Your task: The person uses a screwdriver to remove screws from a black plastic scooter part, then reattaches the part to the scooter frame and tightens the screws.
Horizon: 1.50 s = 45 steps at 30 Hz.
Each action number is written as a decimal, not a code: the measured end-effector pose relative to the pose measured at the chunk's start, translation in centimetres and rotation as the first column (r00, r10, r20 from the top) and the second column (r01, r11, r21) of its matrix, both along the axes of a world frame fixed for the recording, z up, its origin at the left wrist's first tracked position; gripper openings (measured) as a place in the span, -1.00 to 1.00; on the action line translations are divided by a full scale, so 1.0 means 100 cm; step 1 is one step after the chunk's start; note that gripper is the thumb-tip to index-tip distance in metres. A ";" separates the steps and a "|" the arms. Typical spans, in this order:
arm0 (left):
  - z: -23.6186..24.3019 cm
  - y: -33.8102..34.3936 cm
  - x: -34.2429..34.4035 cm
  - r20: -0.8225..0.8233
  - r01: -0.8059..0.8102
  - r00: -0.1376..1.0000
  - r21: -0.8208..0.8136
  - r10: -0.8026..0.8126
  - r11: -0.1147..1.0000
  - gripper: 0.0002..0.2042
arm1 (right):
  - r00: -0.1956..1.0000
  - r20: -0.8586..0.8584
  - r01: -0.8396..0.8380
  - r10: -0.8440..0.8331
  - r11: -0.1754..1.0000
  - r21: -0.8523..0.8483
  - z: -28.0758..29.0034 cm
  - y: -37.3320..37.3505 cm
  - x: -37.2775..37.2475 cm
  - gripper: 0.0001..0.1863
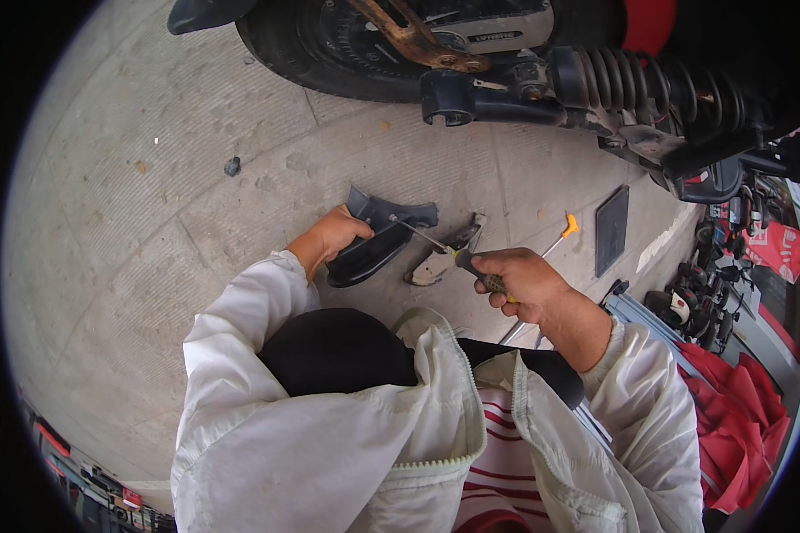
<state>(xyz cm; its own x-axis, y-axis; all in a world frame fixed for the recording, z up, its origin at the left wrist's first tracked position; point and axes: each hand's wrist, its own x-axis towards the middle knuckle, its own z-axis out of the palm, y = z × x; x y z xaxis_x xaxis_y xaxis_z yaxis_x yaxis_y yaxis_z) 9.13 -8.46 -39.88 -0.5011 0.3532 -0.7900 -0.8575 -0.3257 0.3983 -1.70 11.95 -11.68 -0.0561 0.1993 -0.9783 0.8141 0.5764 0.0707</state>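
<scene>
Black part point(384, 240), partly hidden, is clamped by left fingers point(361, 229); right fingers point(498, 259) grip screwdriver point(465, 260).

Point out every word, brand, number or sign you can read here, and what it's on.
Grey wheel cover: dark badge with pale lettering; I don't copy printed wording.
Red sheet at the right: white marks, too small and distorted to read.
Small red panel at the lower left: pale marks, too small to read.
Screwdriver and black plastic part: no lettering can be made out.
</scene>
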 end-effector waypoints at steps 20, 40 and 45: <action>-0.010 -0.002 0.003 -0.055 0.031 0.998 0.016 -0.030 0.999 -0.74 | 0.987 0.023 0.157 -0.157 0.987 0.023 -0.003 -0.009 0.001 -0.74; -0.020 -0.007 0.008 0.106 -0.024 0.994 -0.107 0.035 0.994 -0.72 | 0.992 0.052 0.116 -0.114 0.993 -0.026 -0.012 -0.002 0.002 -0.74; 0.017 -0.008 -0.009 0.093 0.002 0.996 0.009 -0.003 1.000 -0.74 | -0.031 -0.282 -0.969 0.959 0.040 0.243 0.009 -0.037 0.005 -0.75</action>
